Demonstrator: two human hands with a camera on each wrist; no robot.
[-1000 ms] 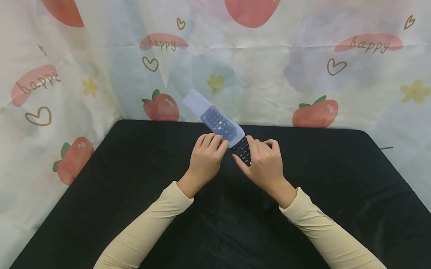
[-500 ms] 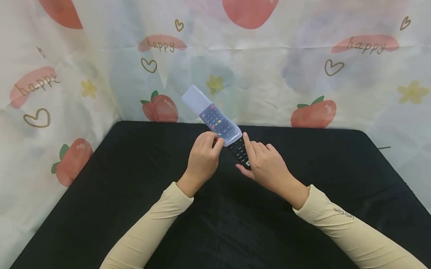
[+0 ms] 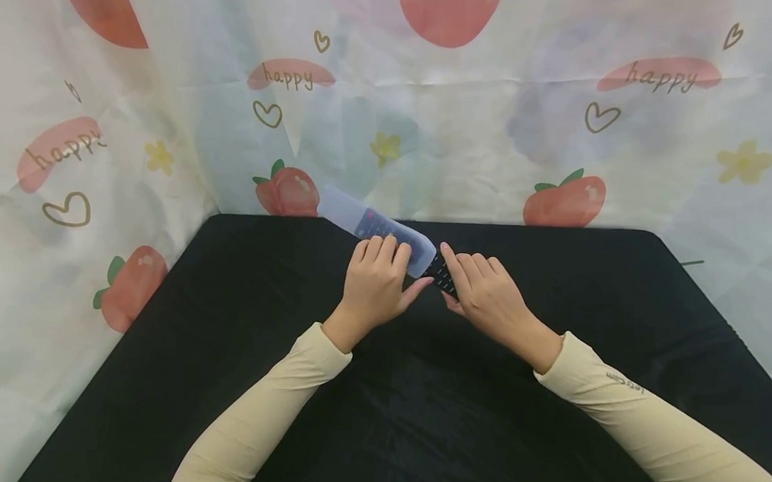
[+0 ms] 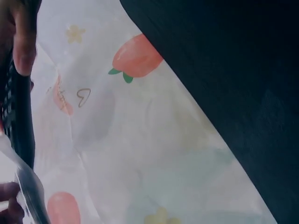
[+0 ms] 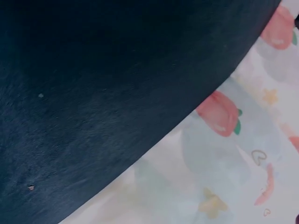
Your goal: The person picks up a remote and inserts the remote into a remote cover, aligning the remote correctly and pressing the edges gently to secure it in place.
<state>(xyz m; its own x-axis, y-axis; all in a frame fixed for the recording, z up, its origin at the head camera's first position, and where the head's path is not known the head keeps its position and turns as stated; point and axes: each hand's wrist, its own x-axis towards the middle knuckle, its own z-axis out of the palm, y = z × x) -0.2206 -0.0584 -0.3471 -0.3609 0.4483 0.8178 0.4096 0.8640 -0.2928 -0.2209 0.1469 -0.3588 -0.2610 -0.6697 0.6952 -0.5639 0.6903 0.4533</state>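
A black remote control (image 3: 445,276) is held aslant above the table, most of its length inside a translucent whitish sleeve (image 3: 342,210). The sleeve's far end extends flat beyond the remote; coloured buttons show through it. My left hand (image 3: 371,287) grips the sleeved part, fingers across it and thumb stretched along its lower edge. My right hand (image 3: 490,294) holds the bare keypad end, index finger along the side. The left wrist view shows the remote's dark side edge (image 4: 22,116) and the sleeve's rim (image 4: 30,182) at the left border. The right wrist view shows neither hand clearly.
A black cloth-covered table (image 3: 392,411) lies below the hands. Behind it and to the sides hangs a pale curtain (image 3: 472,146) printed with fruit, hearts and flowers. The table's back edge runs just behind the remote.
The remote's sleeved end has tipped down toward the left. My left hand has shifted from the sleeve's edge to across it, thumb now extended. My right hand moved slightly right.
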